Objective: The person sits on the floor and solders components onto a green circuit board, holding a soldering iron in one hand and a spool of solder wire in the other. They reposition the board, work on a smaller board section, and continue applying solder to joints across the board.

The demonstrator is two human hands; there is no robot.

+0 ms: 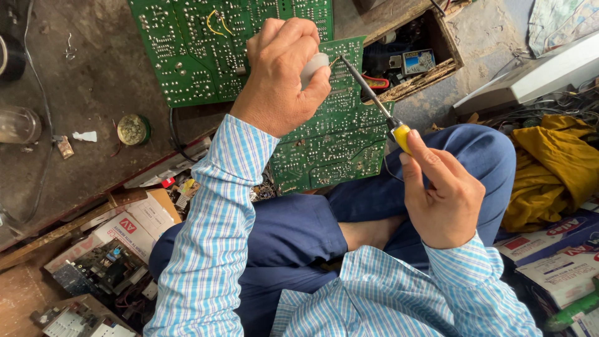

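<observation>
Mid-frame, the left hand point(281, 72) clamps a white object point(314, 67) against the green circuit board point(331, 143); the right hand point(443, 193) grips a yellow-handled soldering iron point(374, 100).

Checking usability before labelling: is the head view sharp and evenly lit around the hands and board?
Head view: soft, even daylight, no harsh glare; left hand, right hand, soldering iron and green circuit board are sharp; frame corners bend slightly from the wide lens.

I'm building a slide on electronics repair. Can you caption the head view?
Seated person's right hand aims a soldering iron at a green circuit board while the left hand holds a white piece.
</observation>
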